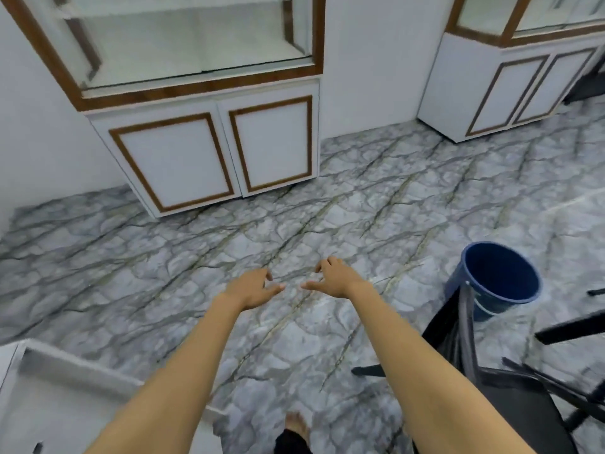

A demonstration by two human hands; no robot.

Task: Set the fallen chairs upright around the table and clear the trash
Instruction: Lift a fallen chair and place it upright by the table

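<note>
Hands out front, both empty: left hand (253, 288) and right hand (334, 278) hover with fingers loosely spread over bare marble floor (196, 257), gripping nothing. Down at the right, a black chair (465, 348) looks tipped, its legs jutting sideways, just beside a blue bucket (501, 280). No trash in sight here. White cabinet (209, 152) ahead. By my reckoning, the righting is not yet finished.

No readable text, label, brand, number or sign anywhere in view. Cabinets (209, 149), bucket (501, 280), floor (294, 224): plain surfaces, no markings made out. Frame blurred.
</note>
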